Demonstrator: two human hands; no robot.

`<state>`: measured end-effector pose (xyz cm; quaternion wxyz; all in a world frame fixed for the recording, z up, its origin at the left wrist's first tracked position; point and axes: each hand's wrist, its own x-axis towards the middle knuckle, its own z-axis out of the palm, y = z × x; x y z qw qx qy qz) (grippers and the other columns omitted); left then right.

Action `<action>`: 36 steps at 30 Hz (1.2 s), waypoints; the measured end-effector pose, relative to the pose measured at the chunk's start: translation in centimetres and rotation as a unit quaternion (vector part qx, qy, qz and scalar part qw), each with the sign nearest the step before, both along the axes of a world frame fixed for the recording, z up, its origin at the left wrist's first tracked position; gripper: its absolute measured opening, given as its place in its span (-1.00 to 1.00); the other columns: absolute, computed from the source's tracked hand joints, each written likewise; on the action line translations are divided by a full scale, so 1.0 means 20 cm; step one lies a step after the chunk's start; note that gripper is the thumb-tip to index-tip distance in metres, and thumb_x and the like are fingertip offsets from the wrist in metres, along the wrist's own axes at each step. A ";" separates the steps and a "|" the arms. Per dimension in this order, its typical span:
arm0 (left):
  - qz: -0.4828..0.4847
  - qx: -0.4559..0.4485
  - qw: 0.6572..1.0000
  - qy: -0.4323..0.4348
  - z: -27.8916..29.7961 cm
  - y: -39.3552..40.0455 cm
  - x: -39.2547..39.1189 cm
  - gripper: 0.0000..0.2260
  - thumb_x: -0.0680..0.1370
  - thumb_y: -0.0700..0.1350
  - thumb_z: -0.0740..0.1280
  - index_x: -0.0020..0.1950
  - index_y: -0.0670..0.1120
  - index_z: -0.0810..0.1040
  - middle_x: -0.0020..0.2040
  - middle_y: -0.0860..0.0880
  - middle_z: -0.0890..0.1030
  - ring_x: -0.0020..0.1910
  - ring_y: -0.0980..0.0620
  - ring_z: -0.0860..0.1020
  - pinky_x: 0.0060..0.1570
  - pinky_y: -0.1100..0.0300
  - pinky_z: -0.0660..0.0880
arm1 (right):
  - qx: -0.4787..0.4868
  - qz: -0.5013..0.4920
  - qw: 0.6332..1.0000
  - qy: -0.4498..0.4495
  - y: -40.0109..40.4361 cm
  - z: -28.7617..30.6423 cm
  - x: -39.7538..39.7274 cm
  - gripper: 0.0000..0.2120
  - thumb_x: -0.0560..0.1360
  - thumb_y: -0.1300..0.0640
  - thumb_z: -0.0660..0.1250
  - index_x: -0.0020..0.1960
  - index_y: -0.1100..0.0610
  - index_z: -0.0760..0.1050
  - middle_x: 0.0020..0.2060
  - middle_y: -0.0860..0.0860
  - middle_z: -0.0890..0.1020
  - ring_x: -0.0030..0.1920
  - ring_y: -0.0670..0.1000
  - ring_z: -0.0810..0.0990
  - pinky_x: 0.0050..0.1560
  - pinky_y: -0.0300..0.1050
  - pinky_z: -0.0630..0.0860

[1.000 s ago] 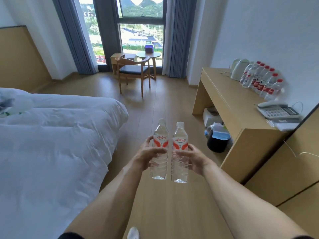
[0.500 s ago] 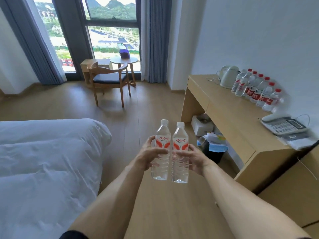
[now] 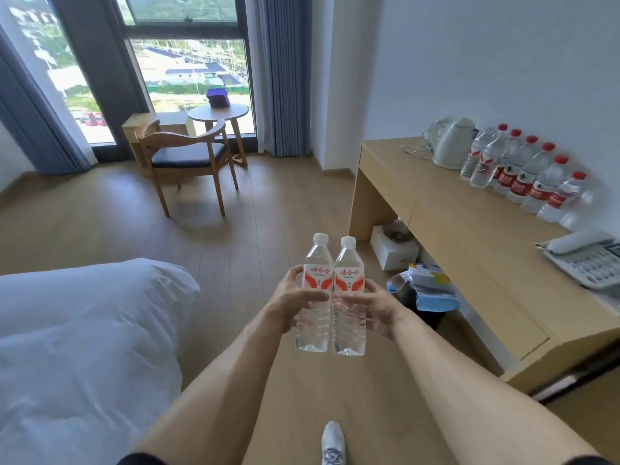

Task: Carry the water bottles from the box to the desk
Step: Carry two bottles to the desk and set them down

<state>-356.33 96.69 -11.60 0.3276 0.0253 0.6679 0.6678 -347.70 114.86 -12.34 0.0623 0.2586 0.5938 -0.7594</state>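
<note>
Two upright water bottles, the left bottle (image 3: 315,290) and the right bottle (image 3: 349,293), touch side by side in mid-air over the wooden floor (image 3: 235,229). The left hand (image 3: 292,303) grips the left one and the right hand (image 3: 372,307) grips the right one. The desk (image 3: 469,236) stands to the right, with a row of bottles (image 3: 523,176) and a kettle (image 3: 453,142) at its far side by the wall.

Both bare forearms stretched forward, left hand (image 3: 291,302) and right hand (image 3: 375,307) near each other, fingers curled, each gripping something upright.
</note>
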 end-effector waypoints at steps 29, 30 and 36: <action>-0.141 0.107 0.984 0.002 -0.05 1.28 -2.09 -0.44 0.37 -0.43 0.48 0.24 0.00 0.45 -0.01 -0.10 0.72 -0.03 -0.07 0.73 -0.18 0.10 0.65 | -0.011 -0.095 0.995 0.012 1.17 0.02 -1.90 -0.44 0.42 0.25 0.54 0.37 0.06 0.47 0.17 0.12 0.67 0.19 0.19 0.64 0.17 0.21 0.56; -0.165 0.109 0.980 0.008 -0.05 1.34 -2.17 -0.47 0.38 -0.44 0.47 0.22 0.00 0.46 -0.05 -0.06 0.73 -0.04 -0.05 0.73 -0.19 0.13 0.65 | -0.014 -0.114 0.993 0.009 1.21 0.03 -1.96 -0.44 0.42 0.27 0.53 0.38 0.09 0.46 0.18 0.13 0.66 0.19 0.20 0.64 0.21 0.24 0.55; -0.258 0.105 0.960 0.020 0.00 1.74 -2.53 -0.52 0.39 -0.40 0.49 0.21 -0.04 0.49 -0.04 -0.06 0.74 -0.05 -0.06 0.73 -0.15 0.12 0.65 | -0.010 -0.218 0.976 0.008 1.47 0.09 -2.21 -0.40 0.37 0.35 0.52 0.38 0.17 0.45 0.16 0.20 0.67 0.20 0.27 0.63 0.32 0.36 0.46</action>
